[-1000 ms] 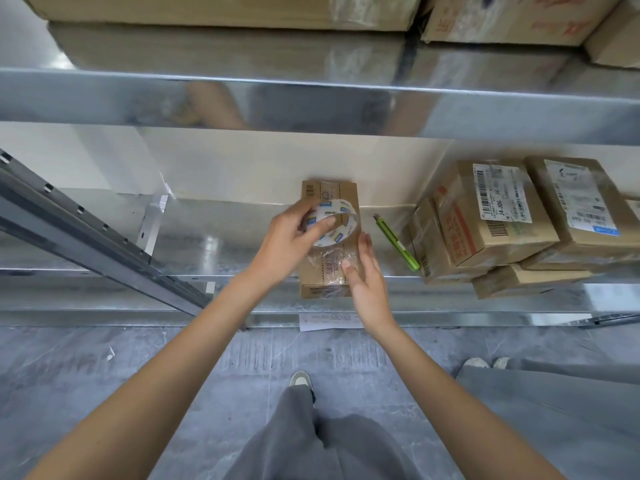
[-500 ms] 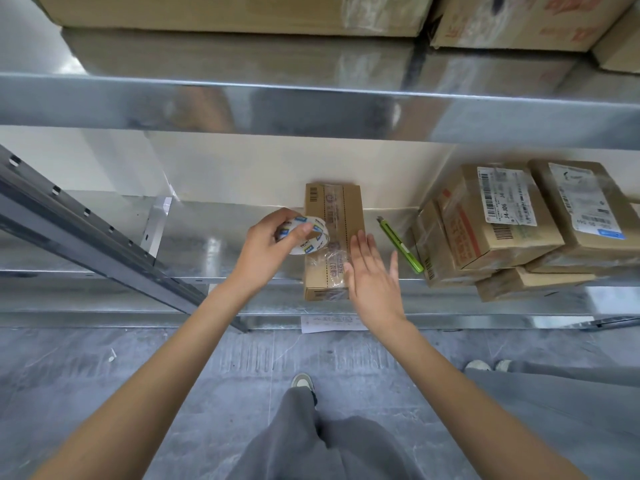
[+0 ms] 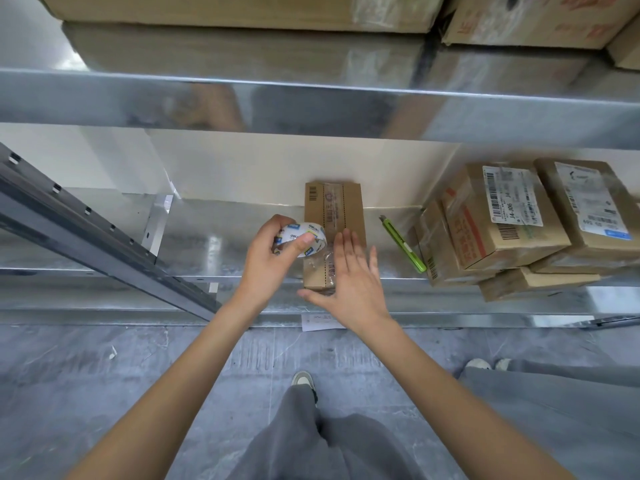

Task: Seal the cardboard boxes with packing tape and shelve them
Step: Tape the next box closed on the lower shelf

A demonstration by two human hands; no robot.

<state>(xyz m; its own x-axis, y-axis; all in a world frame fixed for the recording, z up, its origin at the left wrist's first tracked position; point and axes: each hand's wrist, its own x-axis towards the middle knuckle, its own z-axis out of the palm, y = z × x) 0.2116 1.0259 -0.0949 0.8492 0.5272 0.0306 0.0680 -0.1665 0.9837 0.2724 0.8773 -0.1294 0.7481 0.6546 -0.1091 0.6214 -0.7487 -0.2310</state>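
A small flat cardboard box (image 3: 337,209) lies on the metal shelf (image 3: 214,251), its long side running away from me. Clear tape runs along its top and wraps over the near end. My left hand (image 3: 270,261) grips a roll of clear packing tape (image 3: 304,239) just left of the box, thumb on the roll's outer face. My right hand (image 3: 349,278) lies flat with straight fingers on the near right part of the box, thumb spread along its front edge.
A green utility knife (image 3: 403,244) lies on the shelf right of the box. Several labelled cardboard boxes (image 3: 509,216) are stacked at the right. More boxes (image 3: 242,12) sit on the upper shelf. A grey slotted rail (image 3: 86,223) leans at the left. Another person's shoes (image 3: 486,364) stand at the right.
My left hand has carried the tape roll off the box top to its left side. My right hand has slid forward and flattened onto the box's near end.
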